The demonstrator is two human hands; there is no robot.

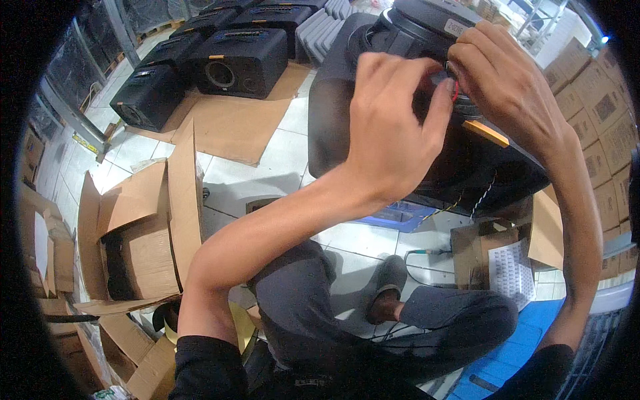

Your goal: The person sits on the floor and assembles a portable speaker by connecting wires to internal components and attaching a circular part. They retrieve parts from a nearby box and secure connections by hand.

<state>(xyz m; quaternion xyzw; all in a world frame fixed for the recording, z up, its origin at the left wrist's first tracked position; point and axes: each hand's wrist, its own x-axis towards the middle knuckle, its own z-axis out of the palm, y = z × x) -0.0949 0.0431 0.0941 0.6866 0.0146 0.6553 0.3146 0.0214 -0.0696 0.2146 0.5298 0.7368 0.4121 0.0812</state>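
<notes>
A big black speaker cabinet (333,113) stands in front of me with a round black driver part (413,30) at its top opening. My left hand (393,127) is raised before the opening, its fingertips pinched close to a small red piece (455,91). My right hand (507,80) rests on the driver's rim, fingers curled beside the same red piece. What exactly each fingertip grips is hidden. Thin wires (460,200) hang under the cabinet near an orange tab (487,133).
Several black speaker boxes (233,63) lie on flat cardboard (233,127) at the back left. An open cardboard box (140,233) stands at my left. Stacked cartons (600,113) line the right. My legs in grey trousers (313,300) are on the tiled floor.
</notes>
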